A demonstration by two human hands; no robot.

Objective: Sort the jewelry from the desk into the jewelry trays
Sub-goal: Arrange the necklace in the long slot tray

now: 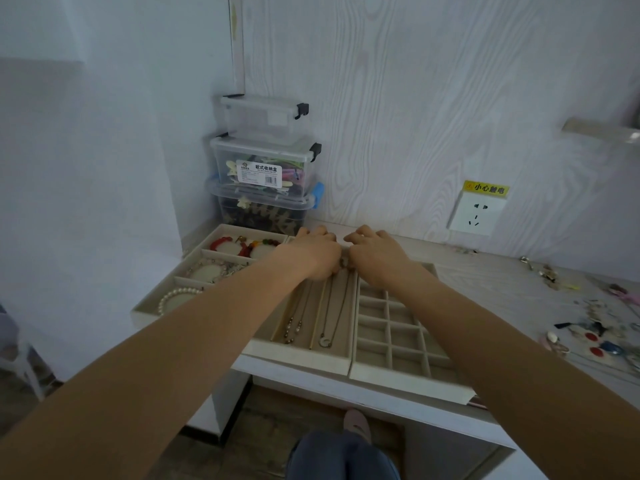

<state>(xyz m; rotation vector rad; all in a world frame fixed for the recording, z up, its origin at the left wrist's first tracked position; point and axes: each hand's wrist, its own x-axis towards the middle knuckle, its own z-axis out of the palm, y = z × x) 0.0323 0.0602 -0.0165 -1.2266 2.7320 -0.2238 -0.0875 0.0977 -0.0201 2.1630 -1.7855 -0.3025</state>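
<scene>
Beige velvet lines three jewelry trays set side by side along the desk (485, 282) edge in the middle of the frame. Both hands meet at the far end of the middle tray (304, 355): the left hand (317, 256) and the right hand (375, 256) have curled fingers pinching something small between them, most likely the top of a necklace (329, 313) being laid into its slot, though the exact item in the pinch is too small to make out. Judging by what lies where, the task looks roughly half done. The left tray (152, 308) holds bracelets in three rows: a red beaded one (221, 242) and a multicoloured one (263, 244) at the back, a pale beaded one (207, 268) in the middle, and a pearl one (176, 296) at the front. The middle tray carries what appear to be three chains, counting the one being handled. The right tray (391, 375), a grid of small compartments, seems to hold nothing yet. Still unsorted is a loose scatter of small pieces (595, 327) at the right edge of the frame, too jumbled to count. Three clear storage boxes (265, 168) stand stacked in the corner, above and left of the hands.
</scene>
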